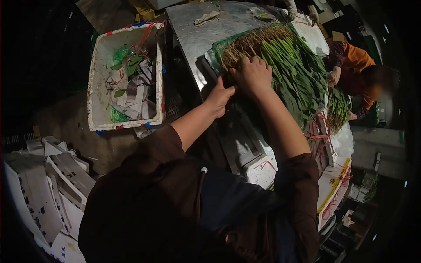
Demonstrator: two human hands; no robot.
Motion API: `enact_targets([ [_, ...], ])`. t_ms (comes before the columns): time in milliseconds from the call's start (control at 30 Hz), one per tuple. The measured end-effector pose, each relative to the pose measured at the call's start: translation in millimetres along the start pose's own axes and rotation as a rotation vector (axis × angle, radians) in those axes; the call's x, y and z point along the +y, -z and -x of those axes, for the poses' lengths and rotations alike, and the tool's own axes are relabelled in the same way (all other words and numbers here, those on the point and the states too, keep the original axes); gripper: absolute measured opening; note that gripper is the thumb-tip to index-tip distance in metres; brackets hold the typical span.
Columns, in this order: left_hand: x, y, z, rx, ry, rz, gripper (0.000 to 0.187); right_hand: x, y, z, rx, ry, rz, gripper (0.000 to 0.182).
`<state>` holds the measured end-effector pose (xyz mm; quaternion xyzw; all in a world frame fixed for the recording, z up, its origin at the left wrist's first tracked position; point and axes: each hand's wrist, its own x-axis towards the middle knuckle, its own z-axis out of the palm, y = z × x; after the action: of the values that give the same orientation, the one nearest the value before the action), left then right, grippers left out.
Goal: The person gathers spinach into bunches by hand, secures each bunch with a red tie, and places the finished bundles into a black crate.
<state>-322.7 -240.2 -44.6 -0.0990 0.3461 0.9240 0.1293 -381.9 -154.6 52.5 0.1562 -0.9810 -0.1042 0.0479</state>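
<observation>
Leafy greens (294,72) with long green stems and brown roots (258,38) lie in a dense layer over green netting (217,45) on the metal table. My right hand (255,75) is on the near-left side of the greens, its fingers curled over the roots and lower stems. Just left of it and lower, my left hand (220,100) is closed at the near edge of the pile, thumb toward the right hand. What lies inside its fingers is hidden.
A dirty white foam box (93,87) with scraps of paper, leaves and green plastic stands left of the metal table (186,28). Foam pieces (35,184) are stacked lower left. A co-worker in orange (357,57) handles greens at right; gloved hands (291,9) show at the top.
</observation>
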Motion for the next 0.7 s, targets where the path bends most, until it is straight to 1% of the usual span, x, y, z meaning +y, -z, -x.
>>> enact_targets([
  [33, -1, 0, 2, 0.000, 0.003, 0.002, 0.067, -1, 0, 1, -0.052, -0.017, -0.059, 0.054],
  [67, -3, -1, 3, -0.017, 0.012, 0.028, 0.065, 0, 0, 0, -0.054, -0.016, -0.056, 0.054],
  [133, 1, -7, 4, -0.035, 0.020, 0.053, 0.063, 2, -1, -6, -0.079, -0.094, -0.194, 0.059],
  [200, 10, -19, 7, 0.080, 0.085, 0.022, 0.061, 2, -7, -15, -0.084, -0.111, -0.181, 0.061],
  [233, 8, -18, 7, 0.080, 0.086, 0.021, 0.061, 1, -6, -17, -0.087, -0.126, -0.168, 0.063],
  [267, 6, -17, 7, 0.060, 0.043, 0.007, 0.061, 1, -4, -17, -0.085, -0.126, -0.168, 0.063],
  [300, 4, -15, 7, 0.040, 0.001, -0.006, 0.061, 1, -2, -19, -0.169, -0.129, -0.169, 0.064],
  [333, 3, -15, 9, 0.041, 0.001, -0.005, 0.061, 1, 3, -19, -0.254, -0.131, -0.169, 0.064],
  [367, 1, -14, 12, 0.018, -0.043, -0.038, 0.062, 1, 7, -16, -0.255, -0.129, -0.169, 0.064],
  [400, -2, -13, 15, -0.002, -0.083, -0.069, 0.062, 1, 10, -9, -0.185, -0.055, -0.090, 0.064],
  [433, -3, -14, 18, 0.002, -0.081, -0.066, 0.062, 1, 11, -4, -0.115, 0.019, -0.010, 0.063],
  [533, 2, -19, 21, 0.032, -0.049, -0.021, 0.061, -2, 8, -3, -0.118, -0.031, -0.097, 0.066],
  [567, 5, -19, 20, -0.031, -0.062, -0.009, 0.062, -3, 10, -2, -0.114, -0.034, -0.099, 0.066],
  [600, 7, -19, 21, -0.093, -0.072, 0.004, 0.064, -4, 13, 1, -0.127, -0.022, -0.097, 0.071],
  [633, 4, -14, 20, -0.095, -0.069, 0.000, 0.064, -4, 16, 4, -0.143, -0.012, -0.096, 0.075],
  [700, -5, -2, 18, -0.105, -0.023, -0.058, 0.058, 0, 21, 11, -0.157, 0.012, -0.102, 0.077],
])
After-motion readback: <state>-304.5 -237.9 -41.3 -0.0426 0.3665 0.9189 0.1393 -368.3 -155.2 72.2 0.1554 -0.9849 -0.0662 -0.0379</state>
